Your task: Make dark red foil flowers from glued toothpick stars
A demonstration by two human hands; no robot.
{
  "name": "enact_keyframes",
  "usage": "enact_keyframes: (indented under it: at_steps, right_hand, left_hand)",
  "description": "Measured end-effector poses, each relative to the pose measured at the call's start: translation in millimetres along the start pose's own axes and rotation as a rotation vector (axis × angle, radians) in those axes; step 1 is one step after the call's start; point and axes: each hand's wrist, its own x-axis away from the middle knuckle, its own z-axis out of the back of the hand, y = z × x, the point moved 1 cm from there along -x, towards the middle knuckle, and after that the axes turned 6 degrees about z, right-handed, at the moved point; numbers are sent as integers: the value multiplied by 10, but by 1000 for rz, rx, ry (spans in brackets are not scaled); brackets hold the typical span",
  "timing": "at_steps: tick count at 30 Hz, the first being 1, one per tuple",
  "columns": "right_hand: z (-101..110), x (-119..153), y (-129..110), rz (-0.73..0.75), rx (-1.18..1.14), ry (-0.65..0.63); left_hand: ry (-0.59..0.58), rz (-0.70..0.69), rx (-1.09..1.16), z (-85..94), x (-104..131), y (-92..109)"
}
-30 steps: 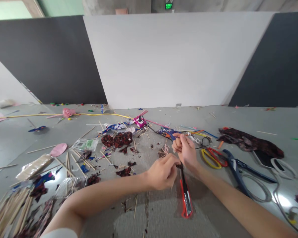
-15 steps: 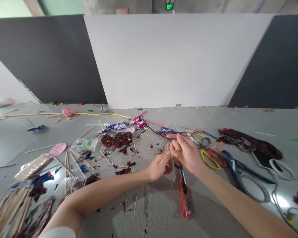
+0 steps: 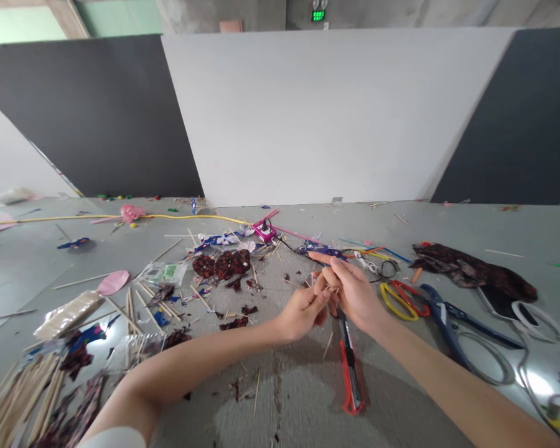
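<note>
My left hand (image 3: 301, 313) and my right hand (image 3: 354, 295) meet above the floor, fingers closed and touching. Short, pale tips of thin wooden sticks (image 3: 332, 289) show between the fingertips; the rest is hidden by the fingers. An orange-pink tip (image 3: 320, 256) points left above the right fist, and I cannot tell whether it is a finger or a rod. Just below the hands, a red and black utility knife (image 3: 351, 364) lies on the floor, its upper end behind the right hand.
Scissors with yellow and red handles (image 3: 399, 300), blue-handled pliers (image 3: 443, 317) and dark patterned cloth (image 3: 471, 270) lie to the right. A pink power socket (image 3: 264, 231) sits ahead. Leftward are dark cloth rounds (image 3: 221, 264), a wrapped pack (image 3: 68, 314) and bundled wooden sticks (image 3: 23, 389).
Both hands stay together, with slight finger movement; more of the pale stick tips shows between them. The whole view has shifted slightly.
</note>
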Motion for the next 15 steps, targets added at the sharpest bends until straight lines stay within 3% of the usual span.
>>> enact_keyframes:
  at_steps: [7, 11, 15]
  right_hand:
    - [24, -17, 18, -50, -44, -7]
    - [66, -40, 56, -51, -69, 44]
    - [103, -47, 118, -133, -33, 23]
  left_hand:
    - [15, -1, -45, 60, 21, 74]
    - [96, -47, -142, 103, 5, 97]
    - [45, 0, 34, 129, -58, 92]
